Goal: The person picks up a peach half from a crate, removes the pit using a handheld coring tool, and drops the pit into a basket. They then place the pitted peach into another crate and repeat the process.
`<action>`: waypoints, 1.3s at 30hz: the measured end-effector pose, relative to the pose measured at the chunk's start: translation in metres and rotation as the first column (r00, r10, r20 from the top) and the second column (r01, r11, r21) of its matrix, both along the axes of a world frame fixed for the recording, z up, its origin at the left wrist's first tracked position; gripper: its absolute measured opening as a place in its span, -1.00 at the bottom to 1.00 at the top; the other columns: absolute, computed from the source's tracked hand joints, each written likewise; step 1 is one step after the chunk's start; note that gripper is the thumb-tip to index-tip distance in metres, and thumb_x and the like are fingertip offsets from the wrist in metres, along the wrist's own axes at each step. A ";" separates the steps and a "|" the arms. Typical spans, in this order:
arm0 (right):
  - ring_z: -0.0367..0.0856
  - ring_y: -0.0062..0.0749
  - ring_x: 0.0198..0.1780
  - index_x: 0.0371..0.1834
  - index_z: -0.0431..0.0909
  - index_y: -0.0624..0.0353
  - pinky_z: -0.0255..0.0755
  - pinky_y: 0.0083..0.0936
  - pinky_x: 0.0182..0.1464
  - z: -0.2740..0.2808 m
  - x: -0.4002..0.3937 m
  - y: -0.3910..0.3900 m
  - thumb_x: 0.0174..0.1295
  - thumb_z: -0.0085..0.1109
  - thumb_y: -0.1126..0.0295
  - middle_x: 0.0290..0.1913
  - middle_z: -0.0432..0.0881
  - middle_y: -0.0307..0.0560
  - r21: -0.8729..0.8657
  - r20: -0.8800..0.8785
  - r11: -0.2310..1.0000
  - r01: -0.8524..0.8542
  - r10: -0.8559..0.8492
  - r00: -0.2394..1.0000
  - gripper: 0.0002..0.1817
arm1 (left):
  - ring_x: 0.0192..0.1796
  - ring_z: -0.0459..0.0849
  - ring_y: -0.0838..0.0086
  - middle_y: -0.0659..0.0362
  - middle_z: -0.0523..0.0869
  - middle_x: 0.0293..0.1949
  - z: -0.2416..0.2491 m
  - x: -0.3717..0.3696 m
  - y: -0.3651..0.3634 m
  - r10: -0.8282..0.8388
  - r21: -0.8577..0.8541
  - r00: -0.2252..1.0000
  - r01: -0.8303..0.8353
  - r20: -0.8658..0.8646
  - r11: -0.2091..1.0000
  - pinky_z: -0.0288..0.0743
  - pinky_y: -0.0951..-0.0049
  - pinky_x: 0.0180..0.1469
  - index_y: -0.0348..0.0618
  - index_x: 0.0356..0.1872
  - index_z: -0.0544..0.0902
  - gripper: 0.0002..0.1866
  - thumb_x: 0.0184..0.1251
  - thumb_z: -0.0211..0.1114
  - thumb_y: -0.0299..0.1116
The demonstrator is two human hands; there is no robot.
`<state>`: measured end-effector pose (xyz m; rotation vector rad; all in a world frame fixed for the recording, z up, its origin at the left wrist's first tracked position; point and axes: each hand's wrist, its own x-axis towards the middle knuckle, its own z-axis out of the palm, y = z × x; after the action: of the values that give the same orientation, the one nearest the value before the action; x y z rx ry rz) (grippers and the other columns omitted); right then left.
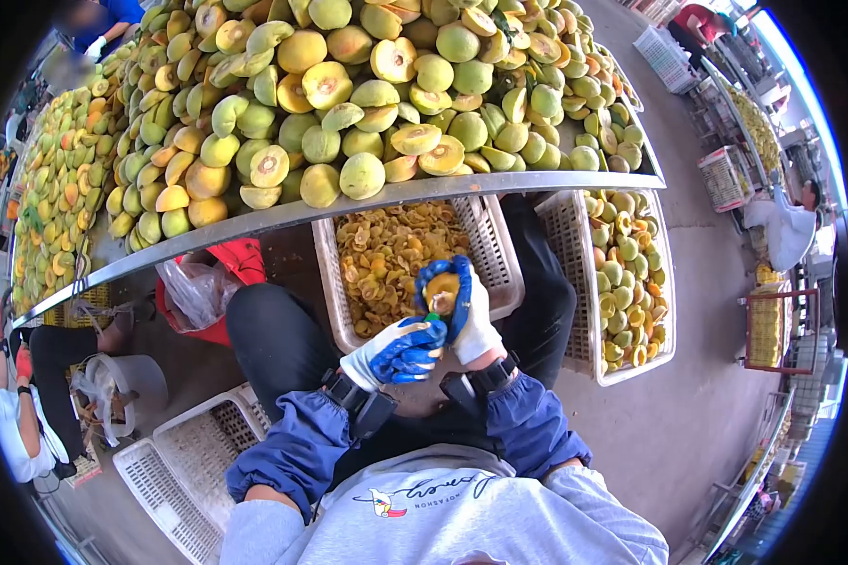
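Note:
My left hand point(403, 352), in a blue-and-white coated glove, is closed around a small tool with a green handle point(432, 317). The tool's tip meets the cut face of a yellow peach half point(442, 295), and its exact shape is too small to make out. Gloved the same way, my right hand point(471, 311) has its fingers wrapped around that peach half. Both hands are over the near end of a white crate point(496, 247) between my knees, which holds many small yellow-brown fruit pieces point(396, 254).
A metal-edged table point(386, 200) heaped with green-yellow peaches point(320, 141) spans the front. Right of my leg stands a crate of peach halves point(627, 282). To the left are a red bag point(240, 259), a white bucket point(141, 381) and white crates point(203, 452). Other people work around.

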<state>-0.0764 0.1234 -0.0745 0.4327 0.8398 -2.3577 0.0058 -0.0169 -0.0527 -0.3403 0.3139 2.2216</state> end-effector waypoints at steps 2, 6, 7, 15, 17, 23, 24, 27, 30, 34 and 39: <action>0.61 -0.19 -0.20 -0.21 0.55 0.22 0.56 -0.29 -0.17 -0.013 -0.012 0.000 0.42 0.00 -0.07 -0.27 0.64 -0.02 -0.029 0.010 0.980 0.196 -0.196 0.981 -0.50 | -0.73 0.23 0.71 0.40 0.29 -0.65 0.006 -0.005 -0.006 0.031 0.139 0.994 -0.017 -0.101 0.990 0.09 0.66 -0.71 -0.04 -0.25 0.50 -0.83 0.55 0.09 -0.23; 0.66 -0.25 -0.09 -0.06 0.57 0.31 0.58 -0.30 -0.02 0.015 -0.013 0.021 0.47 -0.06 -0.02 -0.14 0.69 -0.01 0.067 -0.055 0.997 0.049 -0.045 0.997 -0.49 | -0.65 0.44 0.55 0.27 0.49 -0.62 0.018 -0.024 -0.002 -0.106 -0.833 0.928 -0.264 -0.356 0.486 0.33 0.50 -0.64 -0.13 -0.12 0.51 -0.74 0.45 0.20 -0.15; 0.66 -0.25 -0.09 -0.06 0.57 0.31 0.58 -0.30 -0.02 0.018 -0.008 0.023 0.47 -0.06 -0.02 -0.14 0.69 -0.01 0.067 -0.052 0.996 0.051 -0.047 0.998 -0.49 | -0.57 0.60 0.31 0.07 0.61 -0.56 -0.014 -0.025 -0.001 -0.558 -0.763 0.664 -0.641 -0.499 -0.080 0.47 0.31 -0.52 -0.25 -0.03 0.49 -0.63 0.35 0.28 -0.17; 0.65 -0.32 -0.02 -0.01 0.57 0.33 0.49 -0.43 0.13 0.032 0.011 0.033 0.51 -0.08 0.07 -0.06 0.69 -0.02 0.087 -0.182 0.996 0.001 0.015 0.983 -0.53 | -0.43 0.73 0.14 -0.04 0.71 -0.39 0.017 -0.026 0.009 -0.905 -0.520 0.407 -0.804 -0.124 -0.290 0.60 0.18 -0.40 -0.34 0.09 0.48 -0.60 0.36 0.12 -0.27; 0.65 -0.32 -0.02 0.00 0.57 0.33 0.49 -0.43 0.13 0.036 0.014 0.035 0.50 -0.07 0.06 -0.06 0.69 -0.01 0.081 -0.206 0.997 0.007 0.010 0.979 -0.53 | -0.44 0.73 0.14 -0.03 0.71 -0.39 0.013 -0.024 0.010 -0.921 -0.497 0.377 -0.820 -0.093 -0.285 0.61 0.20 -0.41 -0.35 0.13 0.47 -0.59 0.36 0.10 -0.30; 0.65 -0.31 -0.05 0.02 0.57 0.33 0.53 -0.41 0.08 0.048 0.020 0.042 0.49 -0.04 0.05 -0.07 0.68 -0.01 0.091 -0.145 0.996 0.008 0.005 0.989 -0.52 | -0.46 0.73 0.16 -0.03 0.71 -0.37 0.017 -0.021 0.023 -0.893 -0.460 0.443 -0.780 0.073 -0.425 0.62 0.22 -0.44 -0.38 0.12 0.49 -0.62 0.36 0.08 -0.37; 0.66 -0.31 -0.08 0.03 0.57 0.33 0.55 -0.40 0.05 0.050 0.021 0.043 0.49 -0.04 0.07 -0.08 0.68 -0.02 0.096 -0.130 0.995 0.018 -0.005 0.992 -0.53 | -0.47 0.73 0.20 -0.01 0.72 -0.37 0.016 -0.021 0.026 -0.885 -0.431 0.458 -0.785 0.078 -0.444 0.60 0.24 -0.46 -0.37 0.09 0.50 -0.64 0.35 0.09 -0.37; 0.66 -0.35 -0.13 0.04 0.57 0.32 0.58 -0.42 -0.05 0.053 0.017 0.051 0.50 -0.06 0.12 -0.14 0.67 -0.04 0.220 -0.115 0.974 0.052 -0.027 0.993 -0.57 | -0.47 0.72 0.16 -0.04 0.71 -0.41 -0.003 -0.030 0.026 -0.872 -0.500 0.461 -0.801 -0.163 -0.330 0.56 0.19 -0.48 -0.31 -0.04 0.52 -0.72 0.34 0.14 -0.33; 0.64 -0.43 -0.17 0.02 0.59 0.29 0.57 -0.48 -0.12 0.051 0.007 0.094 0.48 -0.05 0.19 -0.18 0.66 -0.09 0.578 -0.573 0.759 0.299 0.117 0.811 -0.62 | -0.32 0.70 -0.04 -0.17 0.68 -0.40 0.027 -0.043 0.024 -0.521 -0.968 0.817 -0.222 -0.248 0.113 0.52 0.03 -0.31 -0.30 -0.14 0.53 -0.71 0.33 0.20 -0.24; 0.60 -0.47 -0.09 -0.12 0.65 0.22 0.46 -0.45 0.02 0.050 -0.039 0.226 0.47 -0.08 0.28 -0.18 0.66 -0.14 0.642 -0.696 0.271 0.717 -0.186 0.693 -0.69 | -0.18 0.66 -0.14 -0.26 0.68 -0.30 -0.001 -0.034 -0.001 -0.662 -0.844 0.736 -0.439 -0.143 -0.307 0.51 -0.03 -0.15 -0.36 -0.08 0.52 -0.52 0.31 0.22 -0.05; 0.29 0.04 0.39 0.32 0.38 0.17 0.12 -0.10 0.43 -0.048 -0.039 0.382 0.48 -0.14 0.04 0.36 0.38 0.11 0.505 -0.178 -0.726 0.466 0.441 0.880 -0.47 | -0.21 0.68 -0.11 -0.21 0.69 -0.33 -0.022 -0.022 -0.019 -0.594 -0.908 0.799 -0.316 -0.097 -0.277 0.52 0.00 -0.18 -0.30 -0.12 0.55 -0.58 0.34 0.22 -0.07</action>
<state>-0.1157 0.5057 -0.1225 0.3907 3.4532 0.0025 -0.0165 -0.0357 -0.0747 -0.3697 2.5352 0.9887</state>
